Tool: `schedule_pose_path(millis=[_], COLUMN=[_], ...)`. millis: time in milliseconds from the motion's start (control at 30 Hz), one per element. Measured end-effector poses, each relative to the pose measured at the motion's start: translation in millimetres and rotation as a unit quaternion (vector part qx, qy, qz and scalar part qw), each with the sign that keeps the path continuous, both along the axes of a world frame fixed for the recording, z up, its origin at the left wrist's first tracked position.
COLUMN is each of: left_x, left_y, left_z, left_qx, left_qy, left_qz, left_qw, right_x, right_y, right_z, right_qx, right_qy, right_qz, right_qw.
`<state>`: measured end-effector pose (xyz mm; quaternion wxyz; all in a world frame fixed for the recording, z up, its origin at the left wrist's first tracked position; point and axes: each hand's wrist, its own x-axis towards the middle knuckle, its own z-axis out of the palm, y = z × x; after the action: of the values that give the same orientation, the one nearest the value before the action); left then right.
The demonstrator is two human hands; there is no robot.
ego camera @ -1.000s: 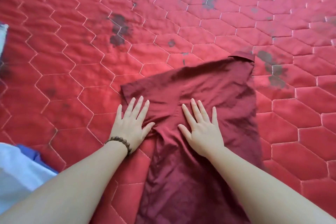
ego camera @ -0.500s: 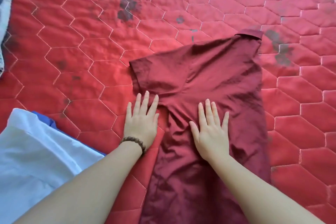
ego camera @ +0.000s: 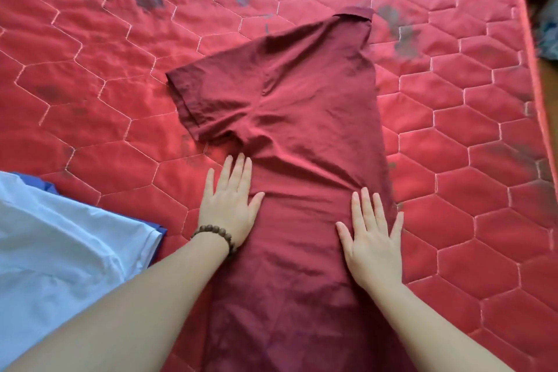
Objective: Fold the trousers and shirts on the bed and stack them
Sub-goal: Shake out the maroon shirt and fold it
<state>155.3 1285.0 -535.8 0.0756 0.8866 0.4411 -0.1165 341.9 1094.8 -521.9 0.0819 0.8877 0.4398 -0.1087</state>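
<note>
While the maroon polo shirt [ego camera: 302,136] lies half-folded on the red quilted bed [ego camera: 90,69], left hand [ego camera: 231,205] and right hand [ego camera: 373,238] press flat, fingers spread; a pale blue garment [ego camera: 60,251], possibly another shirt, lies nearby.

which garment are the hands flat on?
The dark red shirt mid-bed: left hand and right hand both press it. The light blue garment lies untouched at the left.
</note>
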Motion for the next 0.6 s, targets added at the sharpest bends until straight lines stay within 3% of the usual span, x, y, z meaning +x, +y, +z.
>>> schedule_pose_path(millis=[67, 133, 300, 467, 600], left_x=[2.9, 5.1, -11.3, -59.0, -91.8], left_y=[-8.0, -32.3, -128.6, -169.3, -193.1], left_z=[4.9, 9.5, 9.5, 10.3, 15.0], left_qx=[0.01, 0.03, -0.016, -0.028, -0.04], left_qy=[-0.016, -0.049, -0.084, -0.037, -0.018], left_qz=[0.046, 0.024, -0.143, -0.082, -0.05], left_qw=[0.999, 0.998, 0.986, 0.996, 0.998], right_x=[-0.1, -11.8, -72.8, -64.7, -61.3], right_y=[-10.0, -14.5, -54.6, -128.7, -167.1], right_z=[3.6, 6.9, -5.1, -3.1, 8.5], right_qx=[0.02, 0.062, 0.084, 0.047, 0.019], right_qy=[-0.016, -0.015, 0.054, 0.035, 0.028], right_qz=[-0.047, -0.045, 0.162, 0.036, 0.025], right_qw=[0.999, 0.997, 0.982, 0.998, 0.999])
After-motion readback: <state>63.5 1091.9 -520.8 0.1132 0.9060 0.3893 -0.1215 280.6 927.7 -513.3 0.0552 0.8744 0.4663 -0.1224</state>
